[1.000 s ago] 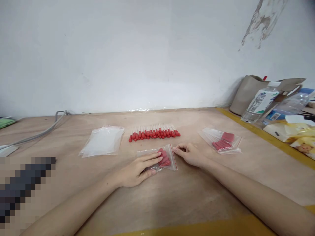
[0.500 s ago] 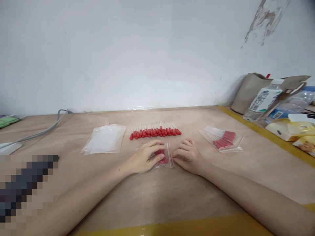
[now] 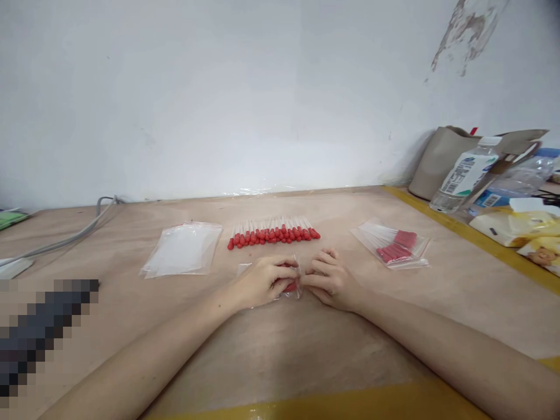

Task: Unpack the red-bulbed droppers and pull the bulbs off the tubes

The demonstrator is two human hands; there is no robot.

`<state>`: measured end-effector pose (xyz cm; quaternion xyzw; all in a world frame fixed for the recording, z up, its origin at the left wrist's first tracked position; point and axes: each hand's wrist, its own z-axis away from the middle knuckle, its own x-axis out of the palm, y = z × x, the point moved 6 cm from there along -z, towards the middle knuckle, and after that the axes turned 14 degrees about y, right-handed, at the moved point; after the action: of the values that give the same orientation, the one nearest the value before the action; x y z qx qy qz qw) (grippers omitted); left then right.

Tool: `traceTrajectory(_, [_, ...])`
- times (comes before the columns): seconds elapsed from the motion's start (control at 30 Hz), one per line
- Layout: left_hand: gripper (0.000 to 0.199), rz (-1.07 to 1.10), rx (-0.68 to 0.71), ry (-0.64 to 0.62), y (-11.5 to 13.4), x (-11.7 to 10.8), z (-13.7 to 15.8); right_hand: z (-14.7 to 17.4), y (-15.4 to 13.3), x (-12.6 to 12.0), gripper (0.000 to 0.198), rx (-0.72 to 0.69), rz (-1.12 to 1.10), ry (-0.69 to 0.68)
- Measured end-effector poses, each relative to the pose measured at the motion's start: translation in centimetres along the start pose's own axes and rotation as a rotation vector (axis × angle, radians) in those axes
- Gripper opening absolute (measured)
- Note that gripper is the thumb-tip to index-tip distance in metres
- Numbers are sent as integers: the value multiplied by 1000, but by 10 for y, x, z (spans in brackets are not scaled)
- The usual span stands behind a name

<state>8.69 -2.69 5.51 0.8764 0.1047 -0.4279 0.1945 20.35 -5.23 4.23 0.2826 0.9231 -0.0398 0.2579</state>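
Observation:
A small clear zip bag [image 3: 289,287] with red-tipped sticks in it lies flat on the table in the middle, mostly covered by my left hand. My left hand [image 3: 266,283] rests over the bag, its thumb and fingers closed on the zip end. From the other side, my right hand [image 3: 331,280] pinches the same end, fingers curled, its fingertips almost meeting the left ones. Just beyond my hands lies a row of white sticks with red heads [image 3: 275,234], heads towards me. The exact grip on the bag's edge is partly hidden.
Flat clear bags [image 3: 186,248] are stacked at the left. Filled bags of red-tipped sticks [image 3: 396,246] lie at the right. Beyond yellow tape stand a water bottle [image 3: 466,178], a grey-beige container [image 3: 429,160] and yellow packets [image 3: 503,224]. A grey cable [image 3: 81,232] crosses the far left.
My left hand's fingers have moved right and closed at the bag's zip end. My right fingers have come in left to meet it. The view has shifted slightly.

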Motion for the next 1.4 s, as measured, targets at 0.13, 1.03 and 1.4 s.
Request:
traceTrajectory(0.13, [20,-216,211,4,4,4,-1,-3,-4,-1,17,-34,16,2])
traceTrajectory(1.03, [41,10,-387,68,-16,-20,46,0,19,21,14,586,-91,-321])
traceTrajectory(1.4, [41,83,-363,50,-12,-18,47,3,20,24,41,675,-250,-455])
